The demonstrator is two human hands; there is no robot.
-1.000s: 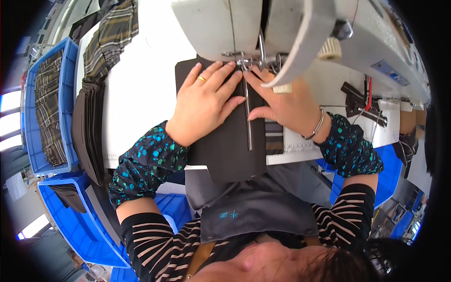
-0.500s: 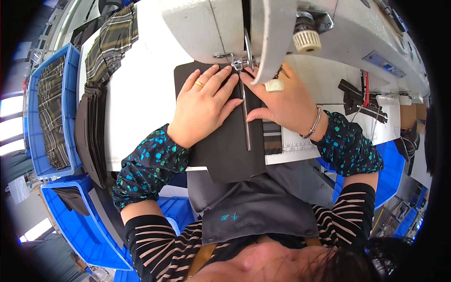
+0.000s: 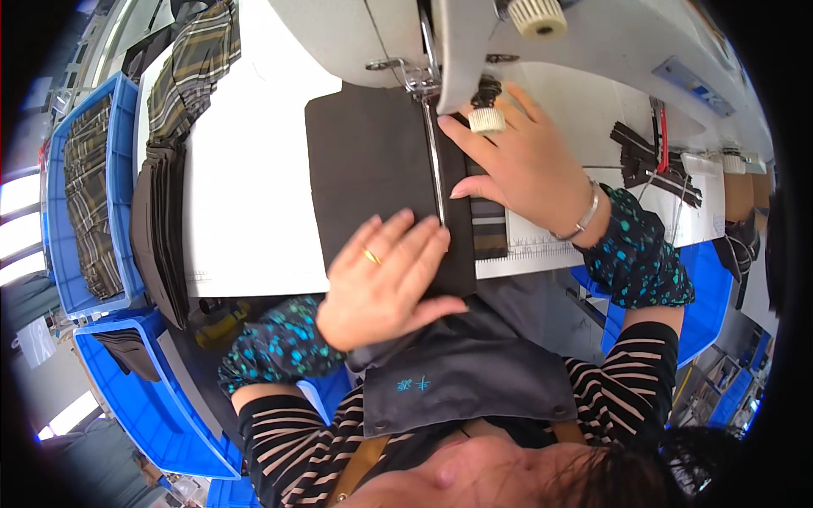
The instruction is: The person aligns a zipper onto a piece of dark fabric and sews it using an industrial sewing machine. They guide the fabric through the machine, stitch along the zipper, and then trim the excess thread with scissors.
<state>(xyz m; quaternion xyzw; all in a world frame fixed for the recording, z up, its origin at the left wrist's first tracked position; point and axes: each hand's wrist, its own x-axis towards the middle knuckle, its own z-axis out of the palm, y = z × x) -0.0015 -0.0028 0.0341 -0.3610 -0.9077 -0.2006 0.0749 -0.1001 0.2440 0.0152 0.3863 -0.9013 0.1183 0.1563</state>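
Observation:
A dark brown fabric panel point(image 3: 368, 152) lies flat under the sewing machine's presser foot point(image 3: 421, 83). Along its right part runs a straight strip that looks like a zipper point(image 3: 436, 161), lined up with the foot. My left hand point(image 3: 385, 275) rests palm down on the panel's near end, fingers stretched out and thumb apart, wearing a ring. To the right of the foot, my right hand point(image 3: 525, 161) is spread with thumb and forefinger apart, its fingertips at the panel's right edge; a machine knob hides some fingers. Striped fabric point(image 3: 489, 233) shows from under that edge.
The machine head point(image 3: 356, 38) overhangs the work. Folded brown pieces point(image 3: 158, 229) and plaid fabric point(image 3: 190, 80) lie on the left. Blue bins point(image 3: 140, 186) stand beside the table. Loose zippers point(image 3: 648, 169) and a red-handled tool point(image 3: 663, 140) lie at right.
My left hand has slid from beside the presser foot toward me, down to the panel's near end. My right hand has shifted slightly right, away from the foot.

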